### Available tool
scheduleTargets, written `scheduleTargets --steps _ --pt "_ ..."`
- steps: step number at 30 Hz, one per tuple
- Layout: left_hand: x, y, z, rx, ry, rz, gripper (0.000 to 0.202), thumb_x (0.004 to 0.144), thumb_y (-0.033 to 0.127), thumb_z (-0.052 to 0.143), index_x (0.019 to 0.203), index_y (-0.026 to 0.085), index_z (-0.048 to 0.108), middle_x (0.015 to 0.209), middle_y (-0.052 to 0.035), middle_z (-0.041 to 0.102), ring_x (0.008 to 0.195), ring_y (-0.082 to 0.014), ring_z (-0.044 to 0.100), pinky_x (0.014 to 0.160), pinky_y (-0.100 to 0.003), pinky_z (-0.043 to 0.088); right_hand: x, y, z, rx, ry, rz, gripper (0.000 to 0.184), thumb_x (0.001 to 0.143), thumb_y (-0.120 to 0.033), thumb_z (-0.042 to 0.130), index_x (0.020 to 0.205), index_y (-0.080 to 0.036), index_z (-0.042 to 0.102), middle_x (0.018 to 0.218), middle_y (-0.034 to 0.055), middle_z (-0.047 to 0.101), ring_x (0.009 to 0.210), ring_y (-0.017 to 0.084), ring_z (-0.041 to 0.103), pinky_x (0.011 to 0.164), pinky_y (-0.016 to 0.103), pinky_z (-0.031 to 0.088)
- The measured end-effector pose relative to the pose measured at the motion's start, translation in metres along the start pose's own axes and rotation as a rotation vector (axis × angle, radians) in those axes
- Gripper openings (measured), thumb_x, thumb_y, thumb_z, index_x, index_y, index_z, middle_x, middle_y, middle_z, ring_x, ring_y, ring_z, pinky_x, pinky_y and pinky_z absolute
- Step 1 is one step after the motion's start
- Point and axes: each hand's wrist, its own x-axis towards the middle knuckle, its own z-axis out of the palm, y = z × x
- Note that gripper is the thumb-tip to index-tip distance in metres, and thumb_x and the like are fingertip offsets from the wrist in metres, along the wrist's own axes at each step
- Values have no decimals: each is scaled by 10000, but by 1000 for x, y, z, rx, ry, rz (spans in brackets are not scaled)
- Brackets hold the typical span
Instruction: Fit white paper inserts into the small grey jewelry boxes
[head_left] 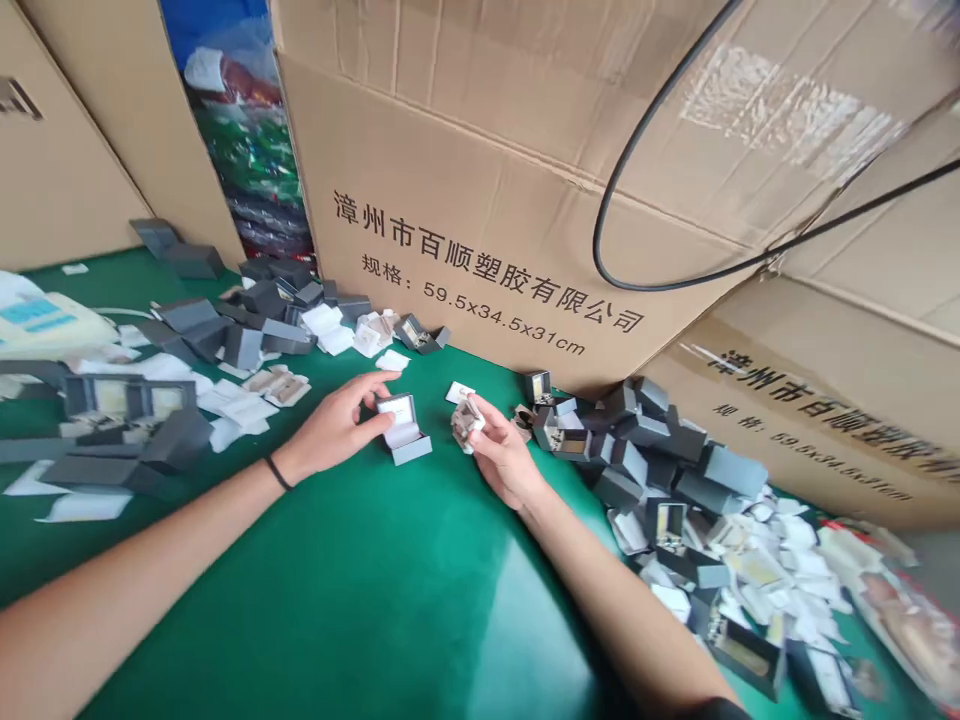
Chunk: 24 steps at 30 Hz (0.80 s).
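Note:
A small grey jewellery box (412, 447) stands on the green table with its lid raised, showing a pale lining. My left hand (337, 425) has its thumb on the front of that lid and other fingers behind it, while the index finger stretches out above. Between the thumb and fingers of my right hand (506, 455) is a small whitish-grey box insert (466, 424), held just right of the box. A small white card (459, 392) lies on the table behind the insert.
Grey boxes and white inserts lie in heaps at left (247, 340) and right (652, 440). Behind them stand large cardboard cartons (465, 180). A black cable (600, 230) loops down in front of the cartons. Plastic bags lie at the far left (45, 320) and lower right (892, 620).

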Motion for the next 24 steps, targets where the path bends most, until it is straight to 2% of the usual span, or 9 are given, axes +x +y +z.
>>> scheduleTargets --steps 4,8,10,14,17,21,24 --pt "-1 0 -3 66 -103 86 492 816 435 510 1274 255 497 1029 -58 558 911 -206 534 788 -312 459 3 1 -4 -49 22 19 631 618 -424 780 1199 -310 562 1226 13 579 1118 199 530 995 370 414" --pt "0 -4 -7 106 -226 158 551 768 443 573 1286 276 486 1297 -72 496 1186 -274 437 966 -376 387 4 -2 -8 -61 24 65 645 644 -425 758 1234 -308 526 1260 11 554 1140 200 519 983 370 438" --pt "0 -6 -11 98 -291 143 603 756 424 590 1324 284 443 1362 -66 458 1210 -268 436 963 -359 393 4 -2 -9 -37 14 81 613 651 -409 756 1215 -314 538 1248 7 561 1121 196 533 953 357 462" --pt "1 -8 -19 42 -410 75 607 767 405 575 1344 297 423 1284 -49 548 1069 -225 564 839 -287 467 4 -2 -8 21 18 101 572 650 -386 764 1179 -316 559 1201 2 588 1078 185 562 910 334 490" --pt "2 -9 -19 39 -383 64 599 744 420 602 1314 292 469 1241 -42 584 1050 -224 581 840 -290 473 5 -1 -7 31 22 107 566 641 -373 774 1165 -308 569 1176 5 603 1092 186 561 944 345 474" --pt "0 -6 -11 42 -251 109 600 725 450 621 1286 276 500 1294 -54 545 1130 -250 535 925 -347 444 5 1 -7 7 45 88 572 626 -362 788 1153 -311 572 1217 7 588 1145 204 536 1007 406 434" --pt "-4 0 -4 56 -177 127 582 728 438 623 1272 261 511 1276 -64 543 1112 -248 538 925 -345 448 6 2 -9 22 46 59 545 635 -347 789 1135 -322 575 1227 -3 582 1135 198 547 1030 434 412"
